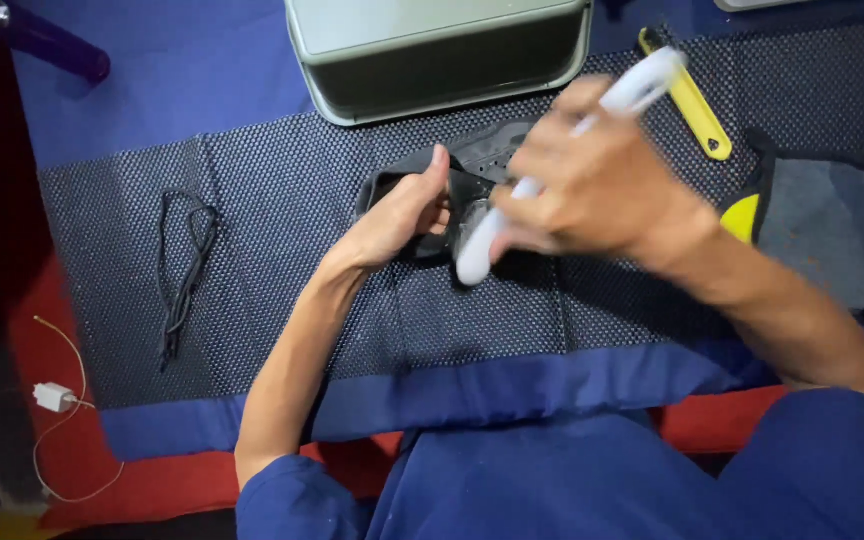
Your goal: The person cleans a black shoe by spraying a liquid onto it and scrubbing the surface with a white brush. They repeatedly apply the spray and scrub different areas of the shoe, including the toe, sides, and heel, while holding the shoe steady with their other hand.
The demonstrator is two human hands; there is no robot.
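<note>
Two hands: left hand point(399, 215) grips black shoe point(472, 170), right hand point(592, 190) smooth white rod point(562, 160).

Head camera, looking steeply down, close over dotted mat point(282, 300)

Beyond the fingers point(439, 163), a grey box point(439, 50) walls off the far side. Left of them the dotted mat point(292, 260) lies open as far as the black lace point(184, 270). To their right, a yellow tool point(697, 110) and a grey shoe point(832, 225) crowd the way. Nearer than the fingers, bare mat gives free passage.
</note>
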